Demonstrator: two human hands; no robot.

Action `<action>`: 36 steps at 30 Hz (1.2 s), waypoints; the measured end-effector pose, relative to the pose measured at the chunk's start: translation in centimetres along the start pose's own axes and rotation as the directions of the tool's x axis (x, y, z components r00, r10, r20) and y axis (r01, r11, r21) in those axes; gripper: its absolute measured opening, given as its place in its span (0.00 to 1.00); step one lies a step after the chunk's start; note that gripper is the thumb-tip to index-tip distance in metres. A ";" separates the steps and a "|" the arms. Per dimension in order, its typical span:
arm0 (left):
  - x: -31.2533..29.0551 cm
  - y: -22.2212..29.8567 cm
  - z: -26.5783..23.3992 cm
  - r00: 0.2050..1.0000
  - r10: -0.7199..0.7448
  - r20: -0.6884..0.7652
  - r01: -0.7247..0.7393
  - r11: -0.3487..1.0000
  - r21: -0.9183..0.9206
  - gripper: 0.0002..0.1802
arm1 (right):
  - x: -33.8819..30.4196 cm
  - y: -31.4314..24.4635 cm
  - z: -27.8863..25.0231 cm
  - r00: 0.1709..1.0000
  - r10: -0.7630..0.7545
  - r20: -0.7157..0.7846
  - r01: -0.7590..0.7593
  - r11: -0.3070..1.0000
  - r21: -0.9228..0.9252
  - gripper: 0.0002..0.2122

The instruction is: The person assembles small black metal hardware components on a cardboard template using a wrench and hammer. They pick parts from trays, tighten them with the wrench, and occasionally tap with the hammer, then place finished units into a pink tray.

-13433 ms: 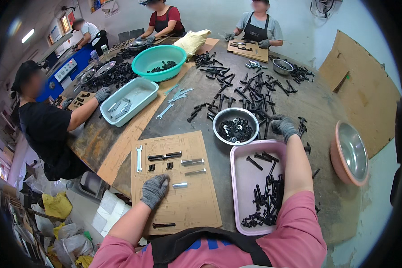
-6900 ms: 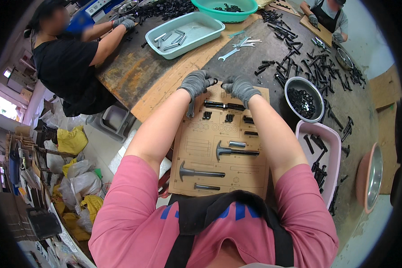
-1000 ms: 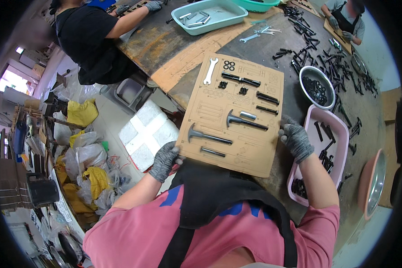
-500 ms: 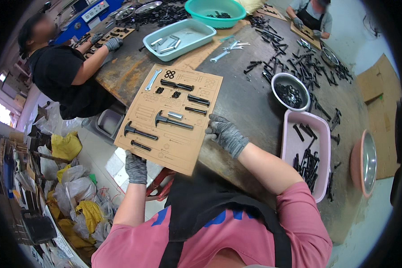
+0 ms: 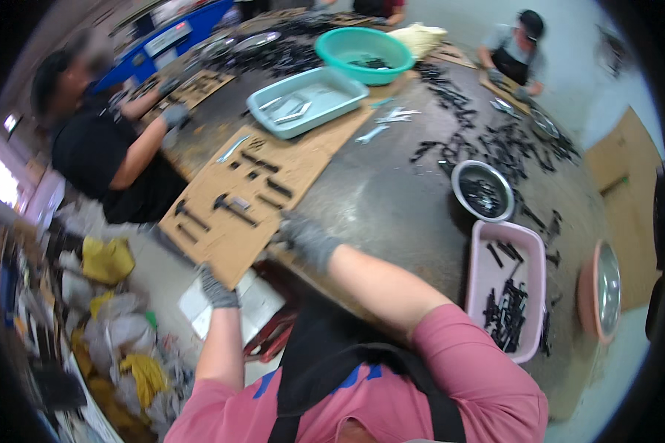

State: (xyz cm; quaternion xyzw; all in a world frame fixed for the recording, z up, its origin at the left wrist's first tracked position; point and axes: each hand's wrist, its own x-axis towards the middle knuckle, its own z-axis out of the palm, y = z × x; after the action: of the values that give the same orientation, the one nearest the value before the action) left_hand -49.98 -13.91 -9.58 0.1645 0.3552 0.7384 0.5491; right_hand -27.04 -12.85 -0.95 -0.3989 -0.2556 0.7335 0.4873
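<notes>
My gloved left hand (image 5: 219,286) grips the near edge of a brown cardboard panel (image 5: 233,251). At the panel's right edge, my gloved right hand (image 5: 308,240) is closed, its fingertips partly hidden and blurred. On the panel lie a small open-end wrench (image 5: 233,149), black rings (image 5: 257,143), two black T-shaped bolts, one longer (image 5: 236,211) and one shorter (image 5: 193,215), a silver sleeve (image 5: 240,202) and several black rods (image 5: 279,187). The panel's far part is over the table by the blue basin; its near corner juts past the table edge.
Ahead are a light-blue basin (image 5: 310,122) with metal tubes, a green basin (image 5: 366,46) and loose wrenches (image 5: 397,116). At right stand a steel bowl (image 5: 462,166) of black rings and a pink tub (image 5: 482,280) of bolts. A co-worker (image 5: 111,148) is close on the left.
Both hands have moved left with the panel, carrying it toward the co-worker's side. The pieces have stayed on it. The view has shifted and is more blurred.
</notes>
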 end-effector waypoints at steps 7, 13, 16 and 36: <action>6.4 2.5 -2.0 0.986 -0.156 0.052 0.153 0.987 0.049 0.30 | -2.7 -2.7 -2.3 0.980 -0.058 0.191 0.124 0.928 -0.352 0.23; 8.7 3.9 -2.6 0.985 -0.168 -0.045 0.174 0.950 0.258 0.25 | -10.0 -8.2 -10.8 0.963 -0.265 0.041 0.260 0.888 -0.380 0.23; 6.9 5.1 -1.5 0.991 -0.129 0.024 0.123 0.977 0.175 0.28 | -14.8 -10.4 -16.8 0.907 -0.397 -0.140 0.304 0.847 -0.435 0.22; -23.2 -9.6 16.6 -0.009 -0.250 0.968 -0.946 0.317 0.073 0.27 | -46.0 -12.4 -43.7 -0.162 -0.467 -0.869 0.984 -0.005 -0.180 0.15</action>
State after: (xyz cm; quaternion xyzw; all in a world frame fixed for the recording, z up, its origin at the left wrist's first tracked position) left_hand -24.88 -28.30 -1.38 0.9288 0.1377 0.2941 0.1788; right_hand 25.29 -50.82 -0.13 -0.2191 0.0306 0.0189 0.9750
